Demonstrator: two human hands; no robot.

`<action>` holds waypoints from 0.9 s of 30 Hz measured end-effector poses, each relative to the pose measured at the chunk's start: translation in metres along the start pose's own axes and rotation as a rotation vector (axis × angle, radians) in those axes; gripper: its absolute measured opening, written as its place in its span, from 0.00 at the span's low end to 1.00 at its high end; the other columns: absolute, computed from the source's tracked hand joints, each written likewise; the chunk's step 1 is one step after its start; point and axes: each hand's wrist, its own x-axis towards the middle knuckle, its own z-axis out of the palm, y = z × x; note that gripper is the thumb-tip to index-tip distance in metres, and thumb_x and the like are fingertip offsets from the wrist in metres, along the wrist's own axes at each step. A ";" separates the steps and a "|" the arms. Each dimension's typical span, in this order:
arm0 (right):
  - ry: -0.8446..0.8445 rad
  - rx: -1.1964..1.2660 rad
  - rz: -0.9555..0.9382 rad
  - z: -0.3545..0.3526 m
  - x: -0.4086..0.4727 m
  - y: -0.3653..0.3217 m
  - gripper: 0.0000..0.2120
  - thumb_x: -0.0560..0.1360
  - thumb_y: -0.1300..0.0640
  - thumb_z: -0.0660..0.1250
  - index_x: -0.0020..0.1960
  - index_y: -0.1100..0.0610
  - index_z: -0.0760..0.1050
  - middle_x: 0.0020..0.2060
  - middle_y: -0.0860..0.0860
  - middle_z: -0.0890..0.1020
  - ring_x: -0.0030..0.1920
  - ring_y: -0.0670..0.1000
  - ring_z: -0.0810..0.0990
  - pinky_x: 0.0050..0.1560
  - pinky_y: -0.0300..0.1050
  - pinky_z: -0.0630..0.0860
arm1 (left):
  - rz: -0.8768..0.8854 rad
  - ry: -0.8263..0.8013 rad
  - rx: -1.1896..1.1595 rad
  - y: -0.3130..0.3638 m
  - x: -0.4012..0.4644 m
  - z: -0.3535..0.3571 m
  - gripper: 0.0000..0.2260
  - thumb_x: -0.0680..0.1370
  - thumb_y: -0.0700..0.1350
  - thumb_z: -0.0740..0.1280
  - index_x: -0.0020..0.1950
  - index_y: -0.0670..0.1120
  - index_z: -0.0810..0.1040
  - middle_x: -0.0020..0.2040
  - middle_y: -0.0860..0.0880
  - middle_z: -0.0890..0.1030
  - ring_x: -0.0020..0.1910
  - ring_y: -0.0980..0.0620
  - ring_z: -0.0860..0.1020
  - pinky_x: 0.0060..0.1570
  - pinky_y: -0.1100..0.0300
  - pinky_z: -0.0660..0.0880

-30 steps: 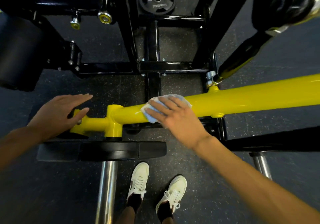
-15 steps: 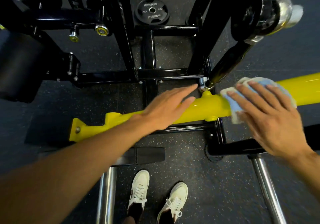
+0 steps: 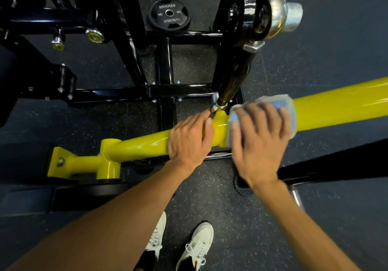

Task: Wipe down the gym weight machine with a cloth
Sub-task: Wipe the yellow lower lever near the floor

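The cloth (image 3: 281, 105), pale blue and folded, lies draped over the top of the yellow arm (image 3: 336, 105) of the weight machine, just right of the joint where a dark rod (image 3: 233, 82) meets the tube. The right hand (image 3: 260, 142) presses it down with fingers (image 3: 270, 115) spread and nearly straight, wrapped lightly over the curve of the tube rather than pinching. The left hand (image 3: 189, 142) rests on the same tube just left of the joint, fingers laid flat and slightly bent over it, holding nothing else; it seems to steady the arm.

The step in hand looks like wiping along the yellow tube. The next move likely calls for firm pressure while sliding the cloth around the joint or on toward the far right end, which appears unwiped.

Compared with half a second ago, the right hand and cloth sit closer to the joint, and the left hand has settled more fully on the tube. A second ago the cloth was further left, near the yellow bracket (image 3: 109, 157).

A black weight plate (image 3: 169, 14) lies on the floor (image 3: 231, 218) beyond.
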 end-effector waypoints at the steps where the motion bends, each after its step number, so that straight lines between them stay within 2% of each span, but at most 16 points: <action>1: -0.025 0.003 -0.042 0.007 -0.006 -0.008 0.17 0.84 0.48 0.60 0.65 0.56 0.80 0.63 0.54 0.81 0.69 0.58 0.73 0.77 0.56 0.57 | -0.009 -0.009 -0.005 0.000 0.000 0.000 0.21 0.84 0.49 0.51 0.62 0.44 0.81 0.51 0.47 0.86 0.47 0.48 0.85 0.45 0.55 0.79; 3: -0.057 -0.008 -0.123 0.014 -0.011 -0.014 0.19 0.84 0.48 0.60 0.68 0.56 0.79 0.65 0.55 0.80 0.70 0.59 0.73 0.78 0.54 0.56 | -0.025 -0.019 -0.007 0.001 0.002 0.000 0.21 0.83 0.48 0.51 0.62 0.44 0.81 0.52 0.47 0.86 0.48 0.48 0.85 0.47 0.54 0.80; 6: -0.056 -0.033 -0.272 0.007 -0.005 0.006 0.20 0.84 0.47 0.60 0.71 0.56 0.76 0.67 0.55 0.80 0.70 0.58 0.74 0.77 0.54 0.61 | -0.013 0.012 0.017 0.001 0.002 -0.001 0.20 0.83 0.47 0.52 0.62 0.44 0.82 0.52 0.48 0.86 0.47 0.48 0.84 0.45 0.55 0.78; 8: -0.047 -0.047 -0.301 -0.006 0.001 0.029 0.21 0.84 0.47 0.61 0.73 0.56 0.75 0.67 0.55 0.80 0.70 0.58 0.75 0.76 0.55 0.64 | -0.004 0.029 0.034 0.001 0.002 -0.001 0.20 0.83 0.47 0.52 0.61 0.44 0.82 0.52 0.48 0.87 0.46 0.48 0.84 0.43 0.57 0.77; 13: 0.063 -0.152 -0.138 -0.050 0.029 0.100 0.17 0.84 0.51 0.62 0.67 0.57 0.79 0.63 0.56 0.81 0.67 0.61 0.77 0.74 0.58 0.64 | 0.013 0.044 0.057 0.000 0.002 0.001 0.21 0.83 0.47 0.51 0.59 0.43 0.83 0.52 0.47 0.87 0.45 0.48 0.85 0.40 0.58 0.77; 17: 0.038 -0.138 0.019 -0.071 0.050 0.125 0.18 0.86 0.49 0.56 0.60 0.57 0.81 0.58 0.56 0.83 0.65 0.62 0.76 0.72 0.64 0.65 | 0.011 0.050 0.072 0.001 0.002 0.002 0.21 0.83 0.47 0.52 0.59 0.43 0.84 0.51 0.47 0.87 0.45 0.48 0.85 0.40 0.58 0.77; 20: 0.123 -0.124 0.165 -0.063 0.051 0.115 0.19 0.87 0.48 0.55 0.55 0.56 0.82 0.56 0.55 0.83 0.67 0.60 0.74 0.76 0.62 0.60 | 0.020 0.054 0.052 0.000 0.002 0.003 0.21 0.83 0.46 0.52 0.59 0.42 0.83 0.51 0.46 0.87 0.46 0.47 0.85 0.42 0.57 0.78; 23: 0.229 -0.072 0.264 -0.040 0.042 0.082 0.15 0.85 0.49 0.59 0.52 0.55 0.82 0.55 0.53 0.83 0.68 0.58 0.72 0.77 0.59 0.55 | 0.024 0.063 0.038 -0.001 0.002 0.004 0.22 0.84 0.47 0.50 0.59 0.41 0.83 0.52 0.46 0.87 0.46 0.46 0.85 0.43 0.55 0.79; 27: 0.165 0.019 0.151 -0.003 0.009 0.028 0.15 0.82 0.48 0.62 0.59 0.54 0.83 0.61 0.53 0.83 0.70 0.57 0.71 0.79 0.54 0.52 | 0.020 0.079 0.042 -0.001 0.000 0.006 0.26 0.85 0.50 0.47 0.59 0.41 0.83 0.53 0.45 0.86 0.47 0.45 0.85 0.44 0.53 0.80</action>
